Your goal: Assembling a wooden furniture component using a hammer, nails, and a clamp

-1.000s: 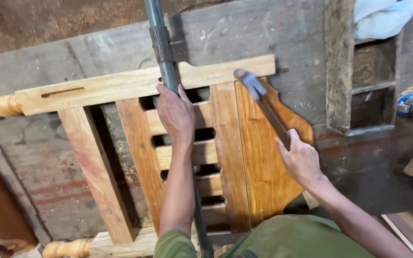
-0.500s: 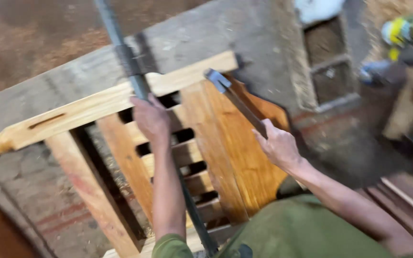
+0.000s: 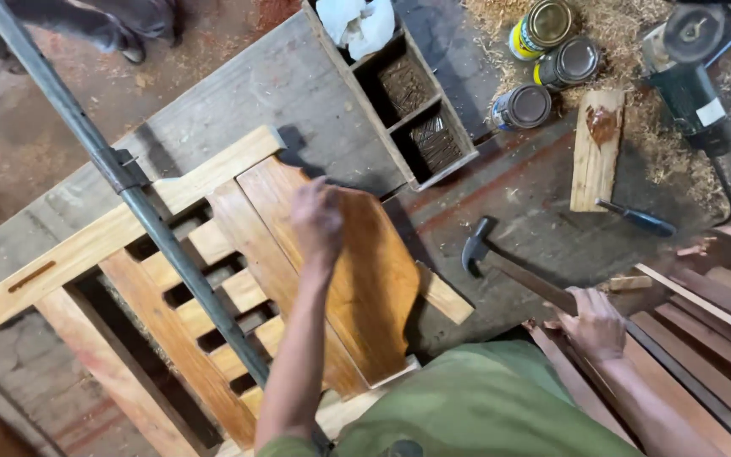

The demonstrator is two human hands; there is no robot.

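My left hand (image 3: 316, 222) rests on the broad varnished panel (image 3: 374, 279) of a wooden slatted frame (image 3: 112, 233) lying on the workbench; it is blurred and holds nothing. A long metal bar clamp (image 3: 158, 228) runs diagonally across the frame, just left of that hand. My right hand (image 3: 594, 326) grips the handle of a claw hammer (image 3: 488, 254). The hammer's dark head is low over the bench, to the right of the frame and apart from it.
A wooden divided box (image 3: 408, 93) holds nails and a white cloth (image 3: 353, 25). Three tins (image 3: 552, 51), an angle grinder (image 3: 691, 68), a glue-smeared wood block (image 3: 598, 148) and a blue-handled tool (image 3: 636, 220) lie at the right. Planks (image 3: 704, 338) are stacked at the lower right. Another person's feet (image 3: 129, 25) stand at the top left.
My left hand left the bar clamp and moved right onto the panel. My right hand carried the hammer off the frame, right and down over the bench. The view swung right.
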